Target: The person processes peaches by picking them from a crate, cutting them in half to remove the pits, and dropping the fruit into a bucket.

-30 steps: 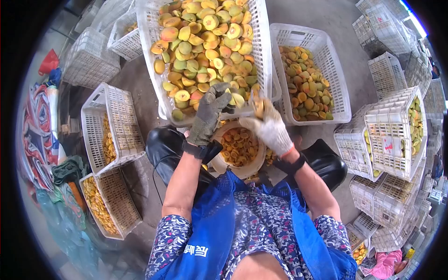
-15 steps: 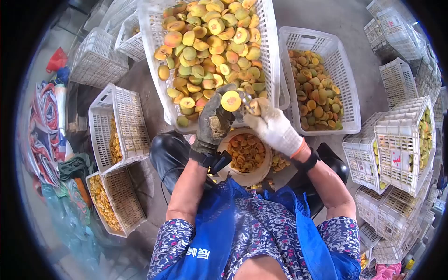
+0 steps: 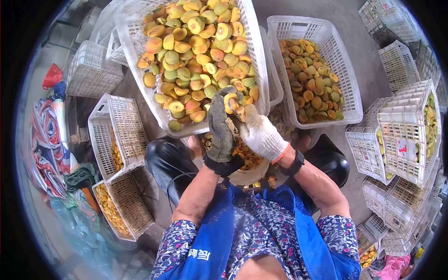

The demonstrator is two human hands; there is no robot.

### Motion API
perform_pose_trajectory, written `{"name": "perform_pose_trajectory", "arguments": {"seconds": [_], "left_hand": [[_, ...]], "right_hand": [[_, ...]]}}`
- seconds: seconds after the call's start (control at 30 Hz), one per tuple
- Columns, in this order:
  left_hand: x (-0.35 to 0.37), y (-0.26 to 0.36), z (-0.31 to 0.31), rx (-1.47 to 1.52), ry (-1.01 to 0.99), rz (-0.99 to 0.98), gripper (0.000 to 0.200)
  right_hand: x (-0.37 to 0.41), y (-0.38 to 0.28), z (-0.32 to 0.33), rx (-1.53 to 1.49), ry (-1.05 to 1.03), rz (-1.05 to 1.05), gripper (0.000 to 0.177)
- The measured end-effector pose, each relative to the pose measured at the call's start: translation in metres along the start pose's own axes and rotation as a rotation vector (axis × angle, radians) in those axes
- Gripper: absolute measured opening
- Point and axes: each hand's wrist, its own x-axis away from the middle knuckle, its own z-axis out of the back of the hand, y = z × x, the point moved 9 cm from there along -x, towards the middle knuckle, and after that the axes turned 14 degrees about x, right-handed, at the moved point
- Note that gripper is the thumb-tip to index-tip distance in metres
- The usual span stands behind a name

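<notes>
My left hand, in a dark dirty glove, holds a halved yellow fruit at the near edge of the big white crate of fruit halves. Against that fruit, my right hand in a white glove grips a small metal tool, whose tip meets the cut face. Most of the tool is hidden by the fingers. Below both hands stands a round white bucket with fruit pieces in it, partly covered by my gloves.
Right of the big crate is a second white crate with fruit halves. Stacked crates stand at the far right. Two tilted crates with orange pieces and plastic sheeting lie on the left.
The right hand's tool has come onto the fruit's cut face. Both hands sit closer together and cover more of the bucket. The view has shifted slightly.
</notes>
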Motion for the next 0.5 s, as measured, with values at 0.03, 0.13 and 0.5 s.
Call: {"name": "perform_pose_trajectory", "arguments": {"seconds": [0.03,0.13,0.5], "left_hand": [[0.003,-0.008,-0.003,0.166,0.032,0.096,0.058],[0.004,-0.012,-0.001,-0.055,-0.014,0.069,0.055],[0.003,-0.020,-0.006,-0.456,-0.345,-0.043,0.032]], "right_hand": [[0.001,-0.002,-0.007,-0.005,-0.085,0.071,0.014],[0.003,0.005,-0.025,-0.145,-0.248,0.051,0.012],[0.009,0.034,-0.042,-0.629,-0.373,-0.105,0.027]]}}
